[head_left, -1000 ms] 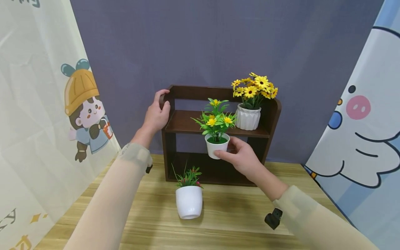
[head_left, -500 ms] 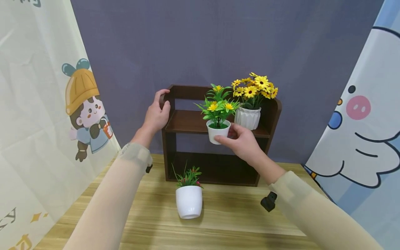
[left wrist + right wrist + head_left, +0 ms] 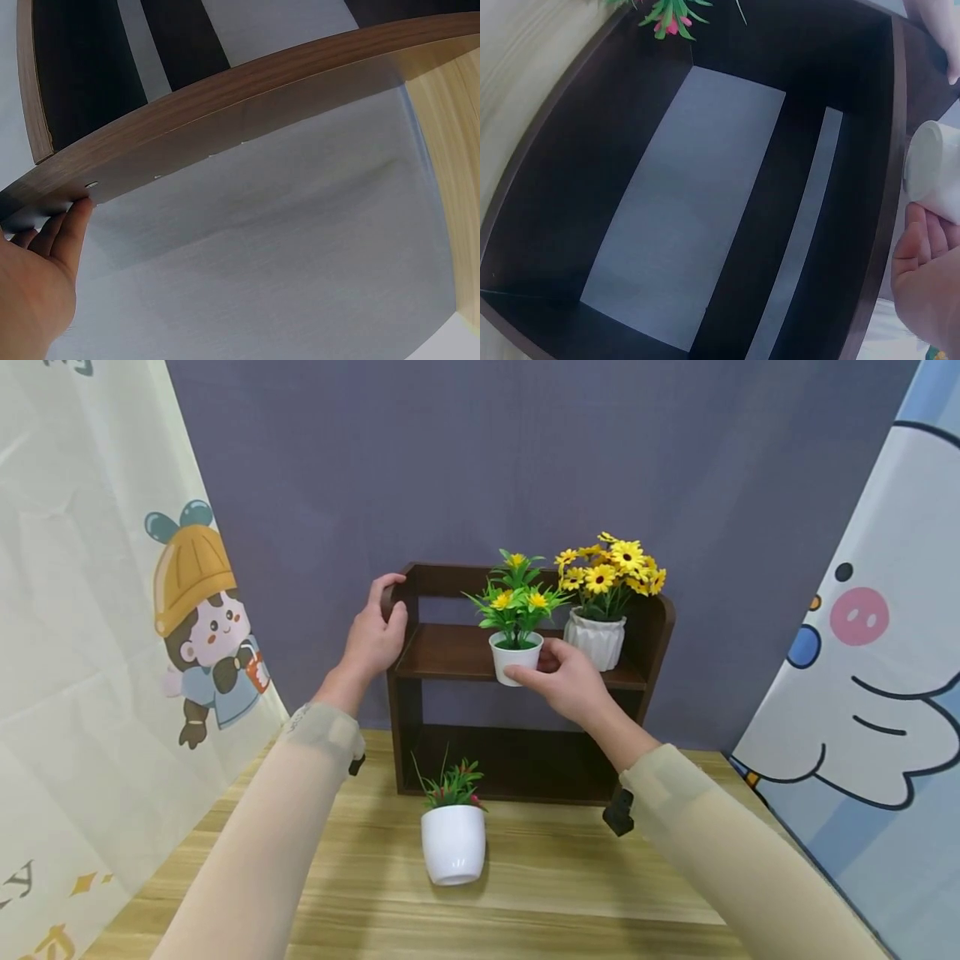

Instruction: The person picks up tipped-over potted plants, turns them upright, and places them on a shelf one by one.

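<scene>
Higher now, our right hand [image 3: 572, 685] pinches the flowerpot [image 3: 510, 657].
Our left hand [image 3: 373, 639] grips the rack [image 3: 442, 653]; carried too low, the flowerpot could snag its shelf edge.

Wears cream long sleeves [image 3: 255, 843] at lower left and lower right, with greyish cuffs [image 3: 326, 737], faint grey markings [image 3: 298, 717] left of centre, and small black wrist cameras [image 3: 618, 813].

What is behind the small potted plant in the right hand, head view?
Behind the small potted plant in the right hand, the head view shows the upper board and back rail of the dark brown rack. What its pot and leaves cover directly behind them cannot be seen.
</scene>
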### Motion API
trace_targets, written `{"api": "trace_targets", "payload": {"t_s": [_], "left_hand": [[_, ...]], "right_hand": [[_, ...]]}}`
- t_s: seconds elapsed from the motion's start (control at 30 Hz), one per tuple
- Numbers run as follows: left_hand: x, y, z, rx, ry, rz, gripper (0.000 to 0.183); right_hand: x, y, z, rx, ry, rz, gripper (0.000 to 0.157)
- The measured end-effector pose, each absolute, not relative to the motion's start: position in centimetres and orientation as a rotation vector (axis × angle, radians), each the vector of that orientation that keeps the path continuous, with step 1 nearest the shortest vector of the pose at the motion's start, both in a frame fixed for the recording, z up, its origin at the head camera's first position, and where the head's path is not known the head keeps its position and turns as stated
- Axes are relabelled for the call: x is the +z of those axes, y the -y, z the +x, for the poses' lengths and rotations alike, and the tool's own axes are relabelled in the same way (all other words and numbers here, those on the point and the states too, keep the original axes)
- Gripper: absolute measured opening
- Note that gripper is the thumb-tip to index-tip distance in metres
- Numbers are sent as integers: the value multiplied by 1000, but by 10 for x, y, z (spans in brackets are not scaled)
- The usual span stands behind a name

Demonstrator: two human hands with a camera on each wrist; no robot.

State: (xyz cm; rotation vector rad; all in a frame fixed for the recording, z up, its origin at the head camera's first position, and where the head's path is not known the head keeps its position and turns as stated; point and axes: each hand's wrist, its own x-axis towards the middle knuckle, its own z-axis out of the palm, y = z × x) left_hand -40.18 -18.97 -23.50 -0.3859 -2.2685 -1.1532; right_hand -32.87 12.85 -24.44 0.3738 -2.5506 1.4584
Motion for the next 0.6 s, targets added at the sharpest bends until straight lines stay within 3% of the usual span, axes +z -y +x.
{"api": "trace_targets", "payload": {"t_s": [0.2, 0.6], "left_hand": [[-235, 189, -401, -1163, 2263, -387, 48], [-235, 190, -402, -1166, 2264, -386, 48]], "right_hand": [[-242, -126, -340, 1413, 2584, 353, 75], [-240, -123, -357, 1379, 2604, 351, 70]]}}
